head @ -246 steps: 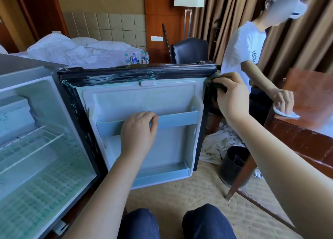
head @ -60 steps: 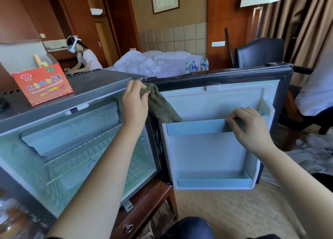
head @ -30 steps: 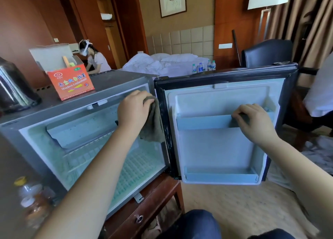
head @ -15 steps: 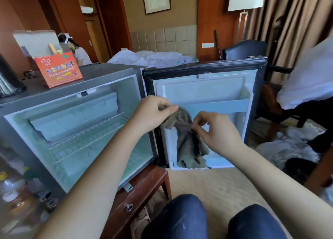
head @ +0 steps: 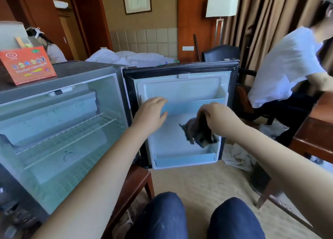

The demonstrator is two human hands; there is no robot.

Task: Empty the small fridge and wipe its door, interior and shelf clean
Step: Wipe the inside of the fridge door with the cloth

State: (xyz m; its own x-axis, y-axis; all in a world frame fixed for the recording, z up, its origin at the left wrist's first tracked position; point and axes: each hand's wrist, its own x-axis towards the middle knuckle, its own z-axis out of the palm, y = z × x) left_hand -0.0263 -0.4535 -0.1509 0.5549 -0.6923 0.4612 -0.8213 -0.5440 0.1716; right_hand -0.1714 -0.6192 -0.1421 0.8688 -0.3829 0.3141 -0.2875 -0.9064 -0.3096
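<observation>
Small fridge (head: 59, 130) stands with its door (head: 180, 87) swung fully open, inner face toward the camera. Left of the door, the cabinet holds a wire shelf (head: 72, 128) at mid height and a freezer box (head: 54, 110) across the top. The door carries an upper rack (head: 196, 106) and a lower bin (head: 183, 160); what lies inside either cannot be told from this angle. Left hand (head: 153, 110): fingers straight, palm flat on the left end of the upper rack, gripping nothing. Right hand (head: 216, 116): fingers curled, pinching a grey-brown cloth (head: 200, 134) that hangs in front of the door's inner panel, below the upper rack and above the lower bin. Left of the door, on the fridge top, sits an orange box (head: 27, 65), open, with a stick and something yellowish showing above it. Below the door's hinge edge, the corner of a wooden stand (head: 137, 181). Bare carpet (head: 198, 182) lies below the door, up to the knees. White towels (head: 237, 157) lie on the floor just beside the door's lower free corner. Right of the door's free edge, a person in a white shirt (head: 284, 67) sits; a wooden desk (head: 315, 136) stands well apart, farther right.
</observation>
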